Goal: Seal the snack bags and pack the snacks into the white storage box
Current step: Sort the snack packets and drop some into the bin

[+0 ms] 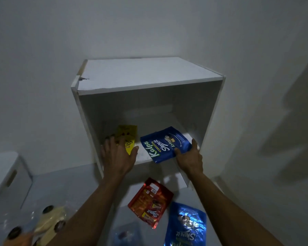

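Snack bags going into white storage box (pixel 149 75), open side facing the person. Left hand (pixel 117 155) spread flat over yellow bag (pixel 127 137) at left, likely pushing it back for room. Right hand (pixel 189 157) pinches blue bag (pixel 164 144) by its corner, sliding it alongside. Red bag (pixel 150 201) and shiny blue bag (pixel 185 226) wait on the floor; seals unreadable in dim light.

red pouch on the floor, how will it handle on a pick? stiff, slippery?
The red snack pouch lies flat and thin, so it is probably light and will flex rather than stay rigid. Its glossy film catches highlights, so it may slip under a flat push. A pinch at an edge looks safer than lifting from above.
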The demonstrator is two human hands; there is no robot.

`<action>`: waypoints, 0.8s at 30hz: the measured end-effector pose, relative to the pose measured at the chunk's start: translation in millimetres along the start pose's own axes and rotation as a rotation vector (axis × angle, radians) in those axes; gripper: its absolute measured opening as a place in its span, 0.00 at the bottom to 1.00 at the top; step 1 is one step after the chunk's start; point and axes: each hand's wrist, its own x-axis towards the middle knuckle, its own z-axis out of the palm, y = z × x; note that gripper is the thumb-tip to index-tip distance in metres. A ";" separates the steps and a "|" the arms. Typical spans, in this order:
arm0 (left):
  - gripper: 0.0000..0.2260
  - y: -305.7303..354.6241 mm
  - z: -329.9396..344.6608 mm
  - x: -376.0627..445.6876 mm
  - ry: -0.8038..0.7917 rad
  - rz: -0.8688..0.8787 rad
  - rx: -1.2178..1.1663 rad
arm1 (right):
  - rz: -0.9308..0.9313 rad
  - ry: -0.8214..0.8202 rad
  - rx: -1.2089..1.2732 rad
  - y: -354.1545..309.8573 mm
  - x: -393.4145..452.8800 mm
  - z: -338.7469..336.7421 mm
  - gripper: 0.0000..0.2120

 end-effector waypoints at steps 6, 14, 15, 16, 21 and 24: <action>0.26 -4.0 23.8 3.1 -0.024 -0.065 0.011 | 0.075 0.036 -0.036 6.5 16.6 18.8 0.43; 0.23 -3.2 34.1 -4.7 -0.015 -0.057 -0.104 | 0.166 0.114 0.144 8.2 22.0 13.4 0.32; 0.23 -1.9 34.2 -6.3 -0.018 -0.067 -0.112 | 0.174 0.133 0.155 9.7 21.4 12.9 0.29; 0.22 -0.7 34.0 -8.6 -0.018 -0.074 -0.119 | 0.172 0.157 0.185 11.2 21.1 12.6 0.24; 0.22 9.6 26.2 -27.4 0.010 -0.081 -0.153 | 0.146 0.228 0.402 18.7 8.0 3.6 0.10; 0.22 17.4 15.4 -43.3 0.029 -0.099 -0.216 | 0.056 0.271 0.437 21.7 -7.6 -10.8 0.09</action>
